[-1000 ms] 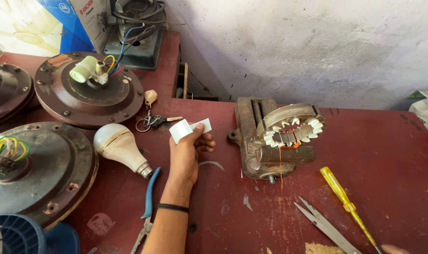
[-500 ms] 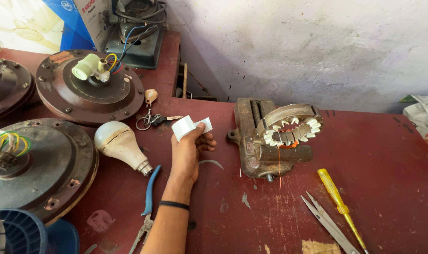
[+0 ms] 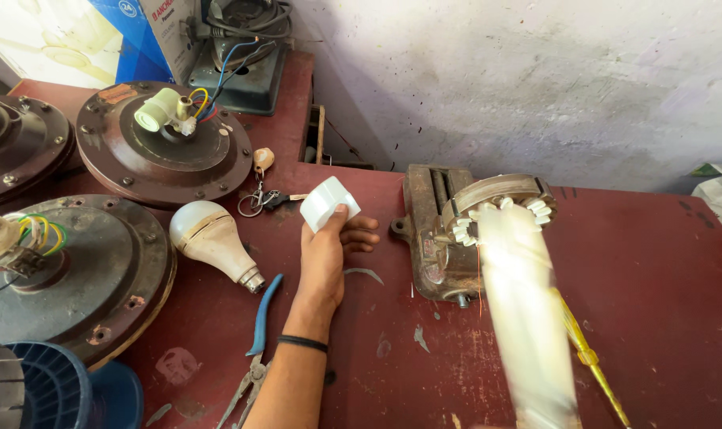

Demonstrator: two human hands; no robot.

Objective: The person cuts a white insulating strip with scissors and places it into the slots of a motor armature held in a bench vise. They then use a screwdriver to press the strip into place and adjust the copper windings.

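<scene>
From the head camera we see our left hand resting on the red table, fingers curled round a small white folded card that stands up between thumb and fingertips, just right of the bunch of keys. Against the two earlier pictures this hand and its card sit where they were; what is new is a pale blurred streak sweeping up from the bottom edge on our right toward the wound stator clamped in the rusty vise. We take the streak for our right arm in fast motion, but the hand at its end is smeared, so we cannot tell whether it is open, closed or carrying anything. It now crosses in front of the yellow-handled screwdriver, which lay fully in view before. That reads to us as the free hand going to the winding while the card waits in the other. Around us lie a white light bulb, blue-handled pliers and three brown fan motor housings. As for containers, the blue ribbed spool at bottom left shows nothing inside that we can make out, and the cardboard box at the back is closed.
</scene>
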